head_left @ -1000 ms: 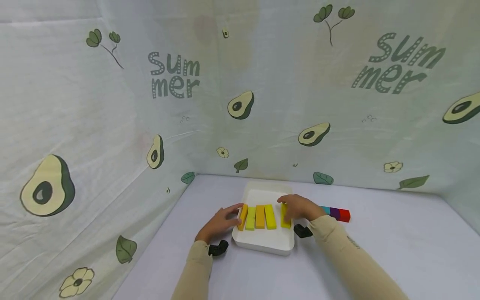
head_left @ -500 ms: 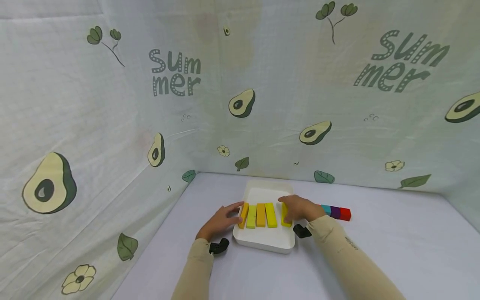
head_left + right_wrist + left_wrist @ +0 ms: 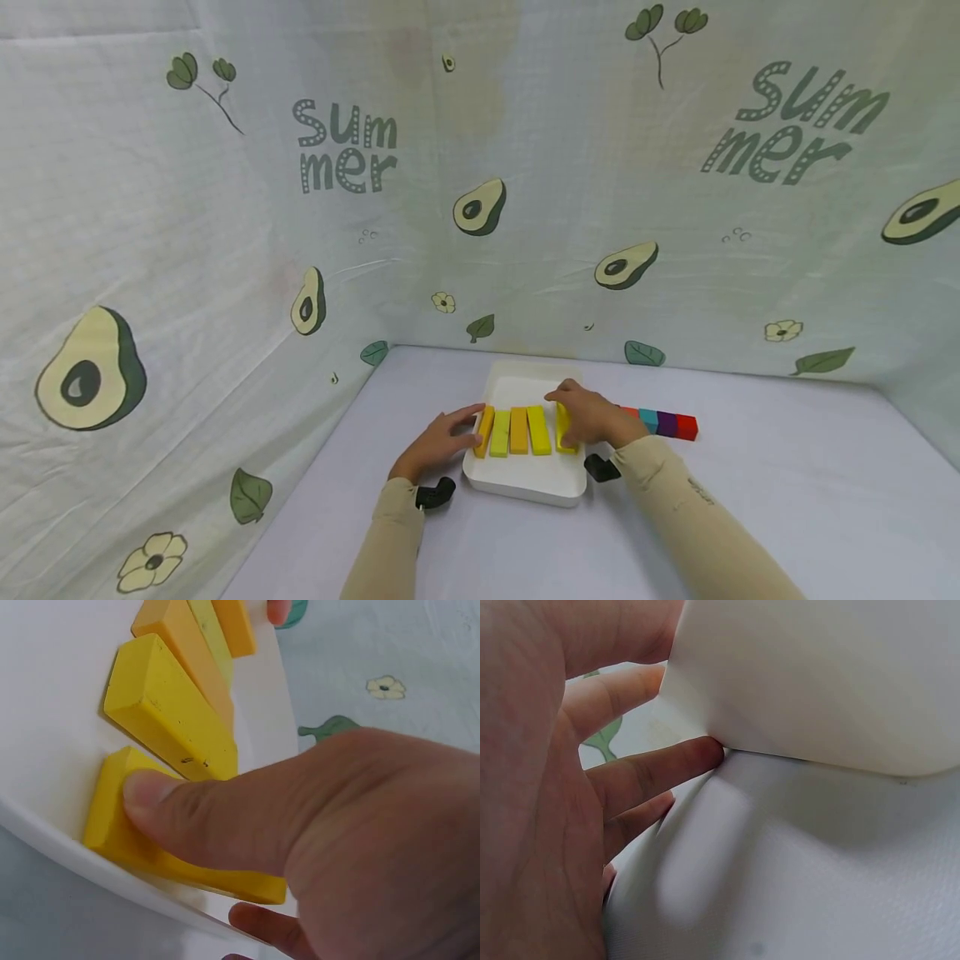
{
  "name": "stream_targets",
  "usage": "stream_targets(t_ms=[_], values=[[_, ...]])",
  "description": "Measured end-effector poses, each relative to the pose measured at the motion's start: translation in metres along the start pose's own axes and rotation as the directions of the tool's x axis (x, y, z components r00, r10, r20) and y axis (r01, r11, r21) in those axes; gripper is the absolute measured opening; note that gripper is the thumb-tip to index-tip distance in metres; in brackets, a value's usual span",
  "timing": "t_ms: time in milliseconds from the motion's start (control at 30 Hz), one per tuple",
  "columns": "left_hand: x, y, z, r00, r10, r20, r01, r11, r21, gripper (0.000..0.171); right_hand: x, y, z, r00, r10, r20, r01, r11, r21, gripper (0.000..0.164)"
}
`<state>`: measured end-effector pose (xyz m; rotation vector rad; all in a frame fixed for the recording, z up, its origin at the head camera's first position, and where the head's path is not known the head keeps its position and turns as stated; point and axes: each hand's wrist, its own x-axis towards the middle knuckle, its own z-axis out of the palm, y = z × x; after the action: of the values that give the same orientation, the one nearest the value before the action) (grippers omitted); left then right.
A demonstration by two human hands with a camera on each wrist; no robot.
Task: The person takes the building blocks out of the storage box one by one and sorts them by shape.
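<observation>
Block (image 3: pixel 561 425), yellow, gripped by right hand (image 3: pixel 592 417), shifts toward nine o'clock, nearing the row (image 3: pixel 519 432); left hand (image 3: pixel 439 443), unclenched, touches tray (image 3: pixel 525 478) at nine o'clock.

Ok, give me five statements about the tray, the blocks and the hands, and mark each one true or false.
1. The tray is white. True.
2. Only three blocks are in it. False: there are five.
3. The right hand has its thumb on a yellow block. True.
4. The purple block is inside the tray. False: the purple block is outside, on the table.
5. A yellow-green block lies between two orange blocks. True.
</observation>
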<state>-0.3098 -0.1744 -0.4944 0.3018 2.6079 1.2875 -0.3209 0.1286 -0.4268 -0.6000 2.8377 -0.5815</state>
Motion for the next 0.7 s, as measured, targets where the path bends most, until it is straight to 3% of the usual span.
stream_targets(t_ms=[533, 700], values=[[-0.0009, 0.0029, 0.0019, 1.000, -0.019, -0.008, 0.019, 1.000, 0.005, 0.062, 0.0021, 0.0062, -0.0007, 0.993, 0.058, -0.100, -0.055, 0.998, 0.041, 0.067], [-0.0007, 0.0032, 0.0019, 1.000, -0.016, -0.008, 0.016, 1.000, 0.001, 0.061, 0.0014, 0.0070, -0.0024, 0.986, 0.035, -0.163, -0.027, 0.998, 0.051, 0.058]])
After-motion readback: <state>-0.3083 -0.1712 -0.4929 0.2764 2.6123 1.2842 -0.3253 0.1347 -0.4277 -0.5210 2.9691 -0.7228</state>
